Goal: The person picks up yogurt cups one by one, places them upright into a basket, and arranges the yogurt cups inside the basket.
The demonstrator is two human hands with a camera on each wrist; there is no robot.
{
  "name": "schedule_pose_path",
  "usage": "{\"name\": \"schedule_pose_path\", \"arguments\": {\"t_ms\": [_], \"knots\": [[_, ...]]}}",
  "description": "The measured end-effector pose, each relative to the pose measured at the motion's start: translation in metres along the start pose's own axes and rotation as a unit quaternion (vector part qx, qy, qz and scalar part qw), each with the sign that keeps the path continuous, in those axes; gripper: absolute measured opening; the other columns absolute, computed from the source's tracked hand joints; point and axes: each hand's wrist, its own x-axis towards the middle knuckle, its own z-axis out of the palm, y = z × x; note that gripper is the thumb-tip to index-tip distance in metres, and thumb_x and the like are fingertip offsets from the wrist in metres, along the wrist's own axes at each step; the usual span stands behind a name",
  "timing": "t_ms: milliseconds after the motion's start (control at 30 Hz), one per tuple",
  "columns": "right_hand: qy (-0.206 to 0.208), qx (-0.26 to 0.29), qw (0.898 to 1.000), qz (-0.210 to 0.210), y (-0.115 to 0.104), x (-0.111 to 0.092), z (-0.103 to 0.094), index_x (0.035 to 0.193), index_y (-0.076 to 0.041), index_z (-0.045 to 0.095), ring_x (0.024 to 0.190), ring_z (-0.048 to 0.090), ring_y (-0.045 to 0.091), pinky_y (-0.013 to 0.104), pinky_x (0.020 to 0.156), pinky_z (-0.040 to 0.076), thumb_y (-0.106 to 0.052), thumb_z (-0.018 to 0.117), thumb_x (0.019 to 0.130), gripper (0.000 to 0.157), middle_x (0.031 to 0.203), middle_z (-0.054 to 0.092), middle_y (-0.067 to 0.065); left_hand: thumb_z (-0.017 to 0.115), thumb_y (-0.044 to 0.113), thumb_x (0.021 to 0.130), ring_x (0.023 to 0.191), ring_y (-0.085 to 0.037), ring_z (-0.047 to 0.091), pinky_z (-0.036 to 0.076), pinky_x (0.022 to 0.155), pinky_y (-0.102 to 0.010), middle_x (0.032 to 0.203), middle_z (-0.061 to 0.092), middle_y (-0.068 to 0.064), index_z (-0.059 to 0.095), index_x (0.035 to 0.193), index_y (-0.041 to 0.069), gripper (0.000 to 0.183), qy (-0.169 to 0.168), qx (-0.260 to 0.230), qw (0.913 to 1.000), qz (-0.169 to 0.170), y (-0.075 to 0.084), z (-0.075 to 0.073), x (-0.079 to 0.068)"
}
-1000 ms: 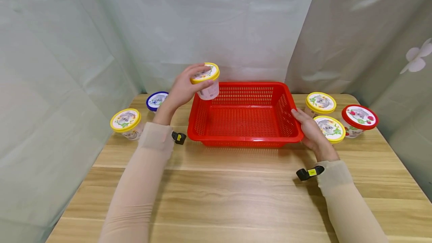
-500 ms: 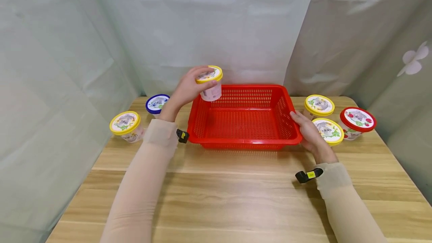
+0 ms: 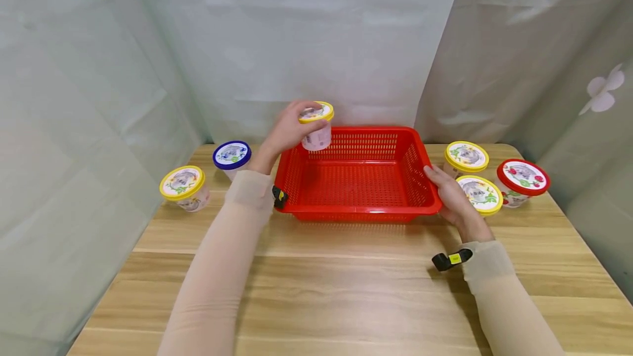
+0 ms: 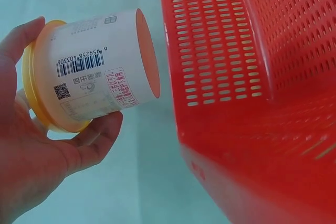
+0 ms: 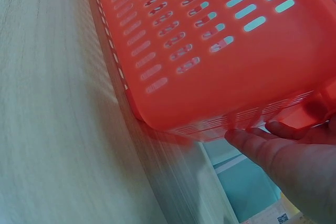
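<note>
Holding a yellow-lidded tub (image 3: pixel 317 139) in our left hand (image 3: pixel 288 129), we've got it up by the far left corner of the red basket (image 3: pixel 356 209), with a bit of gap to the rim in the left wrist view. Our right hand (image 3: pixel 452 194) grips the basket's right side. On the wooden table (image 3: pixel 346 290) we've got a blue-lidded tub (image 3: pixel 232 154) and a second yellow tub (image 3: pixel 183 183) over left, plus two more yellow tubs (image 3: pixel 466 155) and a red-lidded tub (image 3: pixel 523 176) off right.
</note>
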Motion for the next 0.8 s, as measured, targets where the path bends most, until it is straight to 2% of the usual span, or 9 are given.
{"name": "schedule_pose_path", "arguments": {"t_ms": [200,433,800], "knots": [[0.003,-0.001,1.000,0.000,0.001,0.002,0.000,0.162,-0.012,0.022,0.105,0.065,0.014,0.031,0.088,0.060,-0.043,0.046,0.110,0.066,0.127,0.058,0.004,0.073,0.037,0.097,0.127,-0.030,0.046,0.051,0.101,-0.044,0.152,0.045,-0.009,0.058,0.143,0.018,0.052,-0.004,0.007,1.0000,-0.005,-0.003,0.005,0.006],[0.013,-0.007,1.000,0.005,0.002,0.001,-0.001,0.164,-0.013,0.020,0.105,0.065,0.014,0.030,0.088,0.060,-0.045,0.047,0.109,0.070,0.129,0.057,0.004,0.073,0.033,0.097,0.125,-0.031,0.048,0.048,0.100,-0.044,0.149,0.048,-0.011,0.061,0.139,0.013,0.047,-0.016,0.034,0.9993,0.009,-0.007,0.009,0.012],[0.009,-0.017,1.000,0.004,0.001,0.002,0.001,0.166,-0.011,0.015,0.105,0.066,0.014,0.030,0.088,0.061,-0.045,0.047,0.109,0.073,0.125,0.060,0.001,0.077,0.034,0.094,0.131,-0.032,0.044,0.042,0.111,-0.049,0.151,0.045,-0.015,0.061,0.138,0.007,0.055,-0.072,0.065,0.9953,0.009,-0.013,0.010,0.013]]}}
